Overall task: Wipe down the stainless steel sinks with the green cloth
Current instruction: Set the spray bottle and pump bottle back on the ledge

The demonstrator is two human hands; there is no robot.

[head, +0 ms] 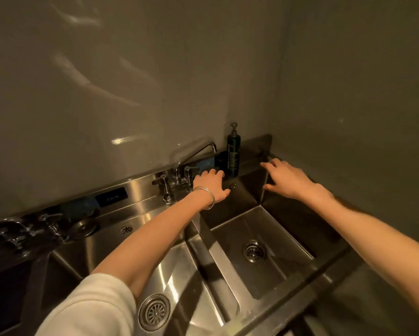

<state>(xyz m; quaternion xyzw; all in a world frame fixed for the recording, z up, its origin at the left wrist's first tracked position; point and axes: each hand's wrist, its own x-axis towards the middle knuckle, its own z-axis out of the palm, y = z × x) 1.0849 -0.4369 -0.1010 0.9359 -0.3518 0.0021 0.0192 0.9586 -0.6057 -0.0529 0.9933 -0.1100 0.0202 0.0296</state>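
Note:
Two stainless steel sink basins lie below me: the right sink [298, 221] with a round drain [254, 251] and the middle sink [169, 267] with its own drain [154, 312]. My left hand [212, 184], a bangle on its wrist, rests palm down on the back ledge above the right sink, next to the faucet. My right hand [286, 178] is spread with fingers apart at the right sink's far right corner, touching the rim. No green cloth shows in either hand or anywhere in view.
A dark pump bottle [233, 151] stands on the back ledge between my hands. The faucet [179, 170] with its handles is just left of my left hand. A second faucet [33, 229] sits far left. Walls close in behind and at right.

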